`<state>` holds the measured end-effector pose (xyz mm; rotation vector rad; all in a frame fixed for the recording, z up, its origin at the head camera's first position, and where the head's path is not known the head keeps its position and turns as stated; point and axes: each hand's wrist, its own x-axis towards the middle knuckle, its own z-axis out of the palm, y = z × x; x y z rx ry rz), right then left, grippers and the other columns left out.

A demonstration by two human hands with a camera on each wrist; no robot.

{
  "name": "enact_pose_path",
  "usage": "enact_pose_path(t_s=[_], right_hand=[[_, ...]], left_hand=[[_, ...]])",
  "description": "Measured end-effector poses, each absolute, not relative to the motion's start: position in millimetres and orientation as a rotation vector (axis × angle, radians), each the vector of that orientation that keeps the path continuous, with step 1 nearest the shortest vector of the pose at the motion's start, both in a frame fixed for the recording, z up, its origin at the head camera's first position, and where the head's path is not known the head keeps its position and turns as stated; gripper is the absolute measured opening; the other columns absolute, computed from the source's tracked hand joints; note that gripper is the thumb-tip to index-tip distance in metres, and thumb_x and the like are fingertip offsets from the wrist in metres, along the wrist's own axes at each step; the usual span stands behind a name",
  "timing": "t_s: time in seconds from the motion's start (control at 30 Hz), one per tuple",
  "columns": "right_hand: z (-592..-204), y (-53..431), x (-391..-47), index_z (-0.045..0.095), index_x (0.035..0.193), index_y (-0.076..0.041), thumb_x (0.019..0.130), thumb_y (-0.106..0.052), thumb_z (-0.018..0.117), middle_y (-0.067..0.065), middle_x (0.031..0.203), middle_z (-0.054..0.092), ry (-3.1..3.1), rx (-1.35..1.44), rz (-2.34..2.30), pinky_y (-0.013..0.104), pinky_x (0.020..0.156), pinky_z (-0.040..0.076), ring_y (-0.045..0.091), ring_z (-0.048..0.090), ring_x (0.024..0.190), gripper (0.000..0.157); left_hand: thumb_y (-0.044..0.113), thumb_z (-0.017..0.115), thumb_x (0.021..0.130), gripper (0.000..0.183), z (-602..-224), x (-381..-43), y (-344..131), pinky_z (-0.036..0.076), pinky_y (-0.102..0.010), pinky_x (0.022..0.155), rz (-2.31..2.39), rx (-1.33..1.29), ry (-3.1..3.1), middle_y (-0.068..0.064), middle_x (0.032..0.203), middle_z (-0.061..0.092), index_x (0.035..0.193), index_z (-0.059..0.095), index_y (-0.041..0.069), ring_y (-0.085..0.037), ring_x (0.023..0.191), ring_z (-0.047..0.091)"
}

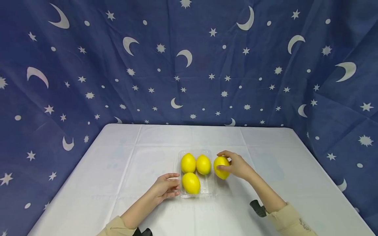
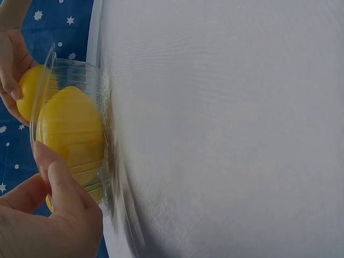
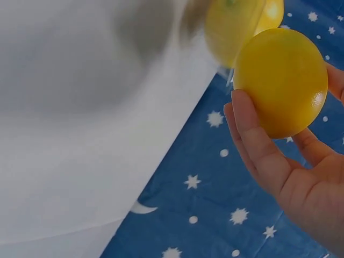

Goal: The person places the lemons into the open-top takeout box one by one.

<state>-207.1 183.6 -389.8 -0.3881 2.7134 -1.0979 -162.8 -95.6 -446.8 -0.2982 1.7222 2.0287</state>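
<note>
A clear plastic tray point(image 1: 208, 188) sits on the table with three yellow lemons in it: a back left lemon point(image 1: 188, 163), a back right lemon point(image 1: 203, 165) and a front left lemon point(image 1: 191, 183). The front right part of the tray is bare. My left hand point(image 1: 168, 186) holds the tray's left rim, fingertips and thumb at its edge in the left wrist view. Just right of the tray, my right hand point(image 1: 234, 166) grips another lemon point(image 3: 280, 83) between thumb and fingers. That lemon is raised above the table, close to the tray's right wall.
A white cloth point(image 1: 141, 150) covers the table, with fold lines across it. Behind and at both sides hangs a blue curtain point(image 1: 206, 98) with white moons and stars. Dark wrist straps point(image 1: 258, 208) show below the forearms.
</note>
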Motion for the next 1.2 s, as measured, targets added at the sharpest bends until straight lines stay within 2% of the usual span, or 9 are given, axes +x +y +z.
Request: enact_pose_path(t_s=[0.3, 0.57, 0.7, 1.0, 1.2], right_hand=[[-387.8, 172.8, -197.3, 0.055, 0.123, -0.001, 0.084, -0.018, 0.07, 0.019, 0.119, 0.058, 2.677, -0.491, -1.128, 0.03, 0.073, 0.056, 0.023, 0.06, 0.088, 0.044], [-391.7, 161.8, -192.3, 0.057, 0.123, -0.004, 0.084, -0.021, 0.07, 0.015, 0.127, 0.057, 2.704, -0.601, -1.068, 0.039, 0.087, 0.053, 0.027, 0.056, 0.102, 0.045], [-395.0, 154.4, -188.0, 0.057, 0.122, -0.003, 0.083, -0.021, 0.071, 0.015, 0.128, 0.057, 2.739, -0.627, -1.042, 0.042, 0.087, 0.052, 0.025, 0.056, 0.102, 0.045], [-400.6, 141.6, -178.1, 0.059, 0.119, -0.006, 0.079, -0.019, 0.074, 0.012, 0.115, 0.061, 2.861, -0.662, -0.925, 0.031, 0.076, 0.052, 0.018, 0.056, 0.091, 0.045], [-404.6, 135.7, -174.9, 0.059, 0.118, -0.006, 0.077, -0.017, 0.076, 0.011, 0.11, 0.061, 2.906, -0.687, -0.878, 0.029, 0.072, 0.052, 0.016, 0.056, 0.085, 0.045]], left_hand=[[0.003, 0.058, 0.089, 0.04, -448.1, -163.5, -92.1, 0.058, -0.022, 0.062, 2.018, -0.292, 1.725, 0.001, 0.077, 0.058, 0.127, 0.045, -0.002, -0.008, 0.065, 0.057], [0.003, 0.059, 0.089, 0.041, -445.7, -164.3, -92.5, 0.057, -0.022, 0.061, 2.032, -0.306, 1.72, 0.001, 0.076, 0.059, 0.127, 0.045, -0.002, -0.008, 0.064, 0.058], [0.003, 0.059, 0.089, 0.041, -445.6, -164.0, -94.4, 0.057, -0.021, 0.061, 2.03, -0.311, 1.727, 0.001, 0.076, 0.058, 0.128, 0.045, -0.002, -0.007, 0.064, 0.057], [0.003, 0.059, 0.089, 0.041, -447.1, -162.2, -94.7, 0.057, -0.022, 0.062, 2.036, -0.312, 1.711, 0.002, 0.075, 0.06, 0.128, 0.044, -0.003, -0.007, 0.065, 0.058], [0.003, 0.059, 0.089, 0.04, -447.7, -162.6, -95.4, 0.057, -0.022, 0.062, 2.035, -0.319, 1.712, 0.002, 0.075, 0.059, 0.127, 0.045, -0.002, -0.007, 0.064, 0.057]])
